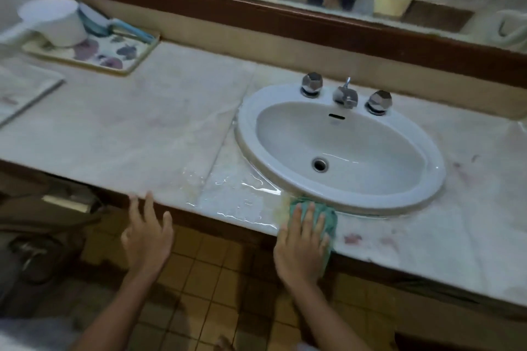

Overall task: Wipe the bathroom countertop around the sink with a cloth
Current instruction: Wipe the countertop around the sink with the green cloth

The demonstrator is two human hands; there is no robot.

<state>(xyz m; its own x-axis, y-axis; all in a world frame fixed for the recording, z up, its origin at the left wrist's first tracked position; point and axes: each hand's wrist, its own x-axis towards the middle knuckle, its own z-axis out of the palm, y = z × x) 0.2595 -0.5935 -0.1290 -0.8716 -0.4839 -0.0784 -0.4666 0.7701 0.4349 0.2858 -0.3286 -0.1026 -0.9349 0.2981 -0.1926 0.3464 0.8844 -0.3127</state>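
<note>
the right hand (pixel 302 242) lies flat on a green cloth (pixel 328 215), fingers straight and a little apart, pressing it onto the counter (pixel 128 128) rather than curling round it. the cloth is bunched on the near strip of the counter, touching the near left rim of the sink (pixel 245 122), and one corner hangs over the counter's near edge beside the wrist.

the left hand (pixel 147 232) is open with fingers spread and holds nothing. its fingertips reach the near edge of the counter, left of the cloth; whether they touch the marble cannot be told.

between the two hands, a film of water (pixel 242 194) shines on the marble and follows the sink's near left curve. right of the cloth the marble shows faint reddish marks.

the sink is a white oval basin set into the counter, with a chrome faucet (pixel 345 95) at its far side between two faceted knobs.

at the far left of the counter sits a flowered tray (pixel 119 51) carrying a white dipper (pixel 57 21) and a blue-rimmed one beside it. a mirror in a brown frame (pixel 285 20) runs along the far wall. below the counter the floor (pixel 216 259) is tiled.
</note>
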